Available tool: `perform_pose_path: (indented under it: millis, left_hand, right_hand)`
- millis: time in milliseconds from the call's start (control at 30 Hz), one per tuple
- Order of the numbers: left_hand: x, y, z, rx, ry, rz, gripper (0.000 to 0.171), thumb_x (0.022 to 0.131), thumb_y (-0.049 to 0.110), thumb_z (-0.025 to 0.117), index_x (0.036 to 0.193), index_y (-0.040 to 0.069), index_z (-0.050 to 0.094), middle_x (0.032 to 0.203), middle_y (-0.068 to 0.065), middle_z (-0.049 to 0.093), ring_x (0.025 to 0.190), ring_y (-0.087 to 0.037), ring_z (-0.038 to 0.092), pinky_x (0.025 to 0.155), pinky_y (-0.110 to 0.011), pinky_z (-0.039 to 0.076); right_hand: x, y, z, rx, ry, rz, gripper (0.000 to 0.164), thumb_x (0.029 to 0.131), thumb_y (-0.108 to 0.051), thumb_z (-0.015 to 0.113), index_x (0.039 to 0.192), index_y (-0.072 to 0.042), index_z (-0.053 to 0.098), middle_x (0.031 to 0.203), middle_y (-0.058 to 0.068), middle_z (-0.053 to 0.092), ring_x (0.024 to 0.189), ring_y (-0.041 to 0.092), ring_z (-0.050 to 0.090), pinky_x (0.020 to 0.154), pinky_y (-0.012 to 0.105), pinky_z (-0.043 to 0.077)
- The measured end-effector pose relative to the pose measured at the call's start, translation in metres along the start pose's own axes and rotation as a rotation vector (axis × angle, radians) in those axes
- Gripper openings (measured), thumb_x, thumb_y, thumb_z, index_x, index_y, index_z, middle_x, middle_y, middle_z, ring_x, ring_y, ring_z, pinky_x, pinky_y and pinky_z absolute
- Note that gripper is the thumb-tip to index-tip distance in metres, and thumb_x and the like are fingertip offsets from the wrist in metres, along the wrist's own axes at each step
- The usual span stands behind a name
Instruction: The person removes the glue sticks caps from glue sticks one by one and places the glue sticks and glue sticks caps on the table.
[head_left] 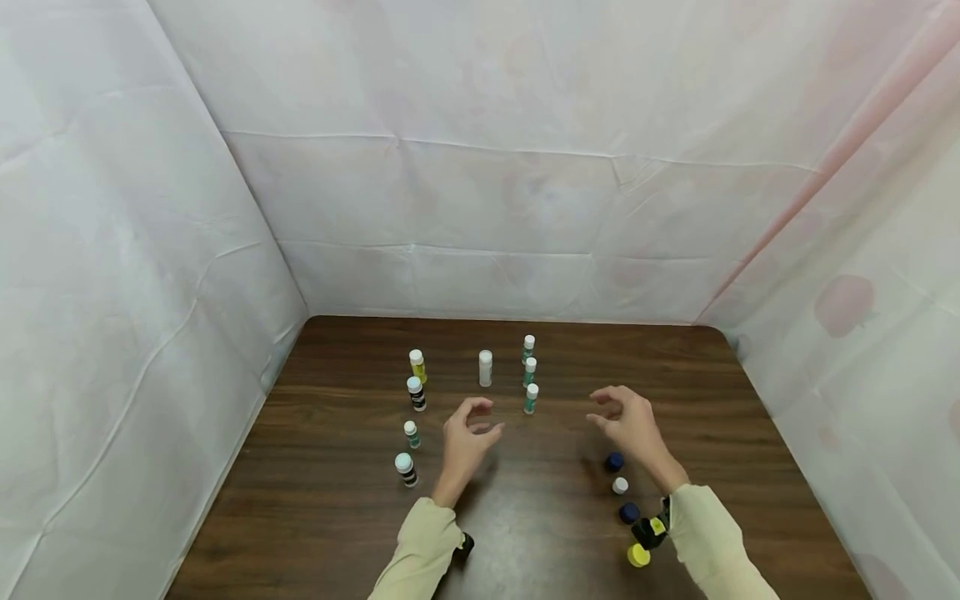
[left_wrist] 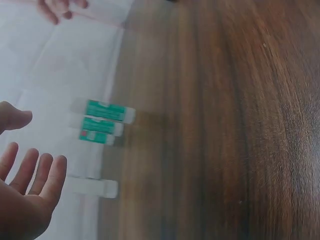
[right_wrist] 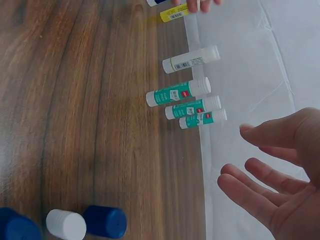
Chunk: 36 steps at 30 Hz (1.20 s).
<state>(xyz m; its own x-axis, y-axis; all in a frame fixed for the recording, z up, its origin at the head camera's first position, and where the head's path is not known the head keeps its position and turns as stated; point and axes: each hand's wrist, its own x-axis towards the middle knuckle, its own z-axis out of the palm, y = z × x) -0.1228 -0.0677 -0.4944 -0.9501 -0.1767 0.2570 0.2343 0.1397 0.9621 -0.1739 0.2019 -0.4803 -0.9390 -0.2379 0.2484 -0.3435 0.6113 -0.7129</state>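
My left hand [head_left: 467, 442] hovers over the middle of the table with fingers loosely bent and nothing in them. To its left stands a column of upright glue sticks: a yellow one [head_left: 418, 367], a dark-labelled one [head_left: 416, 395], a green one [head_left: 412, 434] and another dark one [head_left: 407, 470]. Beyond it are a white glue stick [head_left: 486, 368] and a row of green glue sticks [right_wrist: 177, 93]. Over the right side my right hand [head_left: 633, 429] is held in the air, relaxed, with thumb and fingers apart and no object between them.
Below the right hand lie loose caps in a line: a dark blue cap [head_left: 614, 462], a white cap [head_left: 620, 485], another dark blue cap [head_left: 629, 513] and a yellow cap [head_left: 639, 556]. The brown wooden table [head_left: 337, 542] meets pale cloth walls [head_left: 480, 200] at the back and sides.
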Motion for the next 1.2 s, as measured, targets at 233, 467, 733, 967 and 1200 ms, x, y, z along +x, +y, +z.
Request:
perform_pose_path:
  millis: [233,467,733,967,1200]
  left_hand:
    - [0.012,-0.031,0.014,-0.032,-0.023,-0.019,0.031,0.073,-0.009,0.073,0.101,-0.003,0.061,0.103,-0.022,0.062,0.098,-0.043,0.059,0.081,-0.059,0.049]
    - [0.022,-0.075,0.031,-0.024,-0.01,-0.07,0.035,0.072,-0.005,0.076,0.104,-0.004,0.061,0.107,-0.025,0.061,0.101,-0.043,0.058,0.082,-0.055,0.05]
    - [0.031,-0.089,0.044,0.006,-0.018,-0.102,0.037,0.071,-0.001,0.077,0.105,-0.005,0.062,0.105,-0.024,0.063,0.098,-0.039,0.06,0.079,-0.04,0.054]
    - [0.031,-0.099,0.051,0.009,-0.019,-0.145,0.035,0.071,0.002,0.08,0.102,-0.003,0.064,0.1,-0.022,0.065,0.096,-0.037,0.062,0.078,-0.037,0.054]
    - [0.035,-0.104,0.057,0.019,-0.02,-0.127,0.031,0.07,0.0,0.078,0.098,0.002,0.065,0.097,-0.016,0.066,0.093,-0.033,0.063,0.077,-0.035,0.054]
  right_hand:
    - [0.012,-0.007,0.01,0.018,-0.007,-0.004,0.028,0.076,-0.004,0.077,0.102,-0.007,0.068,0.099,0.009,0.064,0.078,0.022,0.066,0.065,0.035,0.055]
    - [0.023,-0.011,0.023,0.023,-0.016,-0.027,0.028,0.075,-0.002,0.078,0.1,-0.008,0.068,0.096,0.006,0.061,0.077,0.021,0.065,0.066,0.034,0.055]
    - [0.039,-0.016,0.04,-0.018,-0.096,-0.057,0.027,0.077,-0.005,0.077,0.102,-0.008,0.069,0.098,0.009,0.06,0.08,0.026,0.063,0.066,0.036,0.054]
    - [0.049,-0.022,0.055,-0.018,-0.167,-0.028,0.028,0.079,-0.008,0.076,0.106,-0.006,0.068,0.1,0.008,0.06,0.082,0.026,0.061,0.066,0.035,0.053]
    - [0.057,-0.026,0.067,-0.012,-0.201,-0.01,0.026,0.079,-0.003,0.075,0.104,-0.006,0.069,0.098,0.01,0.059,0.076,0.018,0.058,0.06,0.033,0.052]
